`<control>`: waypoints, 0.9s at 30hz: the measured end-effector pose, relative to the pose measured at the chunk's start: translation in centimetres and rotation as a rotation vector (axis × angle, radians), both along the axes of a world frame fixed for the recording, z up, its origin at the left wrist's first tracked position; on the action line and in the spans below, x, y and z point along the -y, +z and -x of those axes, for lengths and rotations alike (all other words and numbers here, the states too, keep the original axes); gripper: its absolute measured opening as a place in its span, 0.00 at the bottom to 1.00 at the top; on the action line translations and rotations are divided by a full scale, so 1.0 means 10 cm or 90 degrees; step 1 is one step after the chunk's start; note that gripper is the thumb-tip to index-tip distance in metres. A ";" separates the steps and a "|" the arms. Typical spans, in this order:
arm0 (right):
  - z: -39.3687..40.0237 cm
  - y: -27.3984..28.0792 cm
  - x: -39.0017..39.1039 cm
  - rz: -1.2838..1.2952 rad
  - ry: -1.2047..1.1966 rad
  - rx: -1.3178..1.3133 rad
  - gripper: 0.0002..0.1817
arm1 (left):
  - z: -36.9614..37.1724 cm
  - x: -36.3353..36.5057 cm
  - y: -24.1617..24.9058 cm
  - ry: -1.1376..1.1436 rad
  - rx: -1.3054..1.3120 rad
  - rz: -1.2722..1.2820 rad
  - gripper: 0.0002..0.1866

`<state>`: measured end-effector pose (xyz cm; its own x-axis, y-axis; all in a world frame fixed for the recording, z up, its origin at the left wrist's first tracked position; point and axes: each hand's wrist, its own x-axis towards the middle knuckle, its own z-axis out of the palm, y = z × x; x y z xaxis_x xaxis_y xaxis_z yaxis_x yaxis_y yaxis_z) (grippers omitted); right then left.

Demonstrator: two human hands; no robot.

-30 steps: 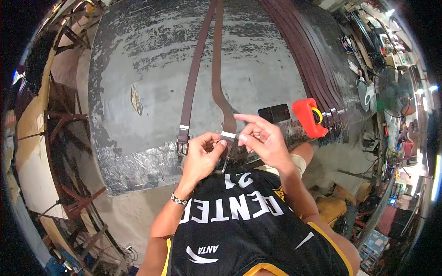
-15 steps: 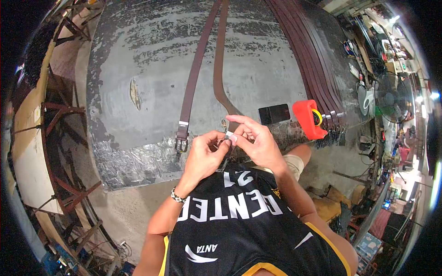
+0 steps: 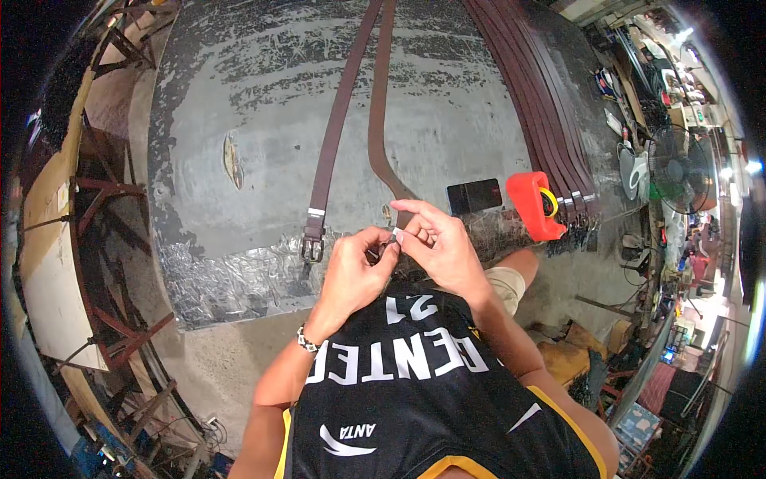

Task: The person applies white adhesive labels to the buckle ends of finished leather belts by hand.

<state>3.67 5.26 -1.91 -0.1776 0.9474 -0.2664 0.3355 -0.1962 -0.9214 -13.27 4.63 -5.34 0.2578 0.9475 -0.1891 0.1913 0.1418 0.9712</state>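
A brown belt point(image 3: 378, 120) runs down the table to my hands, its near end partly hidden by my fingers. My left hand point(image 3: 361, 267) is closed, thumb and fingers pinching that end. My right hand point(image 3: 443, 249) is closed too, its thumb and fingertips on a small white strip point(image 3: 396, 232) against the belt. To the left lies a second, darker brown belt point(image 3: 337, 144), with a white band close to its metal buckle point(image 3: 312, 250).
Several dark brown belts point(image 3: 531, 104) lie side by side on the right of the worn grey table point(image 3: 263, 160). A red tape dispenser point(image 3: 524, 207) and a black phone point(image 3: 474, 196) are near the front edge. A fan point(image 3: 678, 169) stands further right.
My right hand's fingers have drawn in closer to my left fingertips, and less of the white strip shows. The belts, phone and dispenser lie as before.
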 end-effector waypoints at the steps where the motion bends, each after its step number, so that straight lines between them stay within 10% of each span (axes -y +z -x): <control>1: 0.01 -0.02 0.00 -0.015 -0.013 -0.001 0.21 | -0.01 0.01 -0.01 0.004 -0.002 -0.014 0.10; 27: 0.07 0.11 0.01 -0.094 -0.007 0.263 0.26 | -0.02 0.08 -0.08 0.012 0.024 0.035 0.09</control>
